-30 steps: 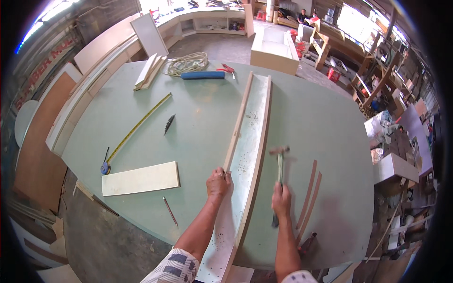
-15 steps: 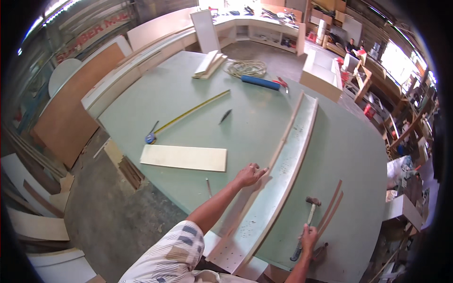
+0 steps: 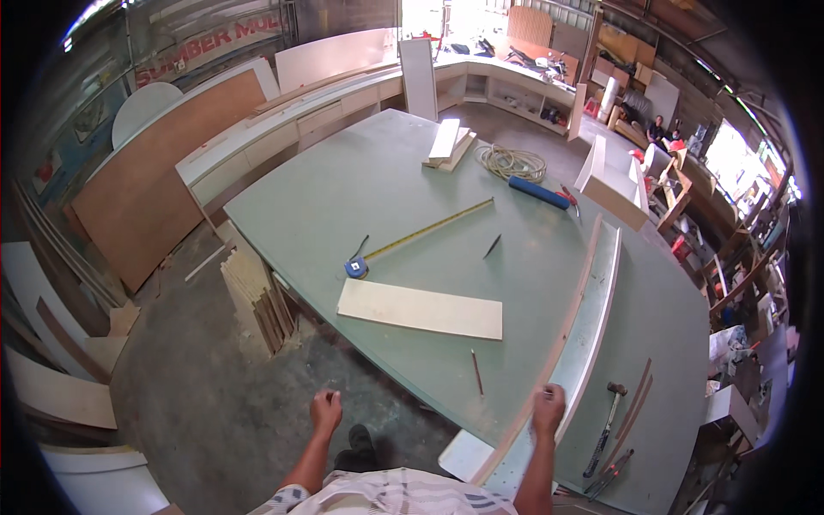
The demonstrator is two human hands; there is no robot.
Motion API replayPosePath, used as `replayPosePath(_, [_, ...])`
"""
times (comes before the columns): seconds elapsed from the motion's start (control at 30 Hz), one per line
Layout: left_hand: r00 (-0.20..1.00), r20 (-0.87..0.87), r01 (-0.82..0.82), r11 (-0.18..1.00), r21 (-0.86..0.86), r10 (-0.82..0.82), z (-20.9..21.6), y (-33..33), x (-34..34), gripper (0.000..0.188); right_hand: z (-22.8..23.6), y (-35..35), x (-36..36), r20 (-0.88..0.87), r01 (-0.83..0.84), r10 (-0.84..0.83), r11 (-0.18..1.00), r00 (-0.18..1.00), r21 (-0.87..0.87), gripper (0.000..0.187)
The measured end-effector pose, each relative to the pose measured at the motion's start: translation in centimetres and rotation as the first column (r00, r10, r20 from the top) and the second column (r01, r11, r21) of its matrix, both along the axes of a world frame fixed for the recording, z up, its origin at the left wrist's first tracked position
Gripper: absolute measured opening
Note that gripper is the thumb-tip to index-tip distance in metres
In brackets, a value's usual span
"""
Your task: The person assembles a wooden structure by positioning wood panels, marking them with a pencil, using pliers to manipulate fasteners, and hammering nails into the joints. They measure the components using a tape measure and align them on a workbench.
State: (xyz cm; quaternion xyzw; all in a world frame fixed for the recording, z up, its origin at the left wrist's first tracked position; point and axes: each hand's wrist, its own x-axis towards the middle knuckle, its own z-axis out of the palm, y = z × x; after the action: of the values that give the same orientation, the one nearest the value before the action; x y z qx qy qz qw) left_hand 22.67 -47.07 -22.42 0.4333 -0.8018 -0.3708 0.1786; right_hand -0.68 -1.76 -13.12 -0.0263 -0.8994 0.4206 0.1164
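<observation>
My left hand point(image 3: 326, 411), its fingers curled closed, is off the table's near edge above the floor, and nothing shows in it. My right hand point(image 3: 548, 410) is closed over the near part of a long, curved, shallow wooden trough point(image 3: 586, 318) with a pale inside. Whatever its fingers may hold is hidden. To the right of the trough a hammer point(image 3: 604, 429) lies on the table, beside two thin brown strips point(image 3: 634, 403) and a dark pliers-like tool point(image 3: 611, 472). A pencil point(image 3: 477, 372) is left of the trough.
The large green table point(image 3: 412, 223) carries a pale board point(image 3: 421, 309), an extended tape measure point(image 3: 356, 267), a dark pointed object point(image 3: 492, 246), a blue roll point(image 3: 538, 192), a coiled hose point(image 3: 511, 162) and stacked pieces point(image 3: 449, 144). Upright offcuts point(image 3: 257, 296) stand by the left edge.
My right hand has let go of the hammer and moved left over the trough. My left hand has left the trough and swung left past the table edge. The view has shifted.
</observation>
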Motion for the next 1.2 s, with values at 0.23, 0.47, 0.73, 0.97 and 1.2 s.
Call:
replayPosePath(0.23, [0.995, 0.059, 0.073, 0.988, 0.134, -0.082, -1.2, -9.0, 5.0, 0.023, 1.2, -17.7, 0.3, 0.084, -0.252, 0.248, 0.966, 0.965, 0.047, 0.025])
replayPosePath(0.47, [0.99, 0.04, 0.137, 0.99, -0.013, -0.136, 3.0, -16.8, -2.7, 0.022, 0.5, -19.8, -2.1, 0.162, -0.22, 0.192, 0.959, 0.968, 0.178, 0.026])
replayPosePath(0.73, [0.861, -0.039, 0.476, 0.831, -0.287, -0.507, 5.8, -17.7, -21.8, 0.035, -0.8, -19.8, -7.5, 0.032, 0.097, -0.098, 0.995, 0.995, 0.029, 0.02])
replayPosePath(0.97, [0.71, 0.235, 0.678, 0.556, -0.481, -0.664, 5.3, -19.0, -34.0, 0.058, -0.7, -29.6, -12.8, -0.078, 0.084, -0.088, 0.995, 0.993, -0.052, 0.016])
replayPosePath(1.2, [0.558, 0.224, 0.797, 0.44, -0.414, -0.799, 4.2, -25.8, -36.6, 0.033, -1.2, -36.2, -14.6, 0.018, -0.029, 0.031, 0.991, 0.999, -0.13, 0.016])
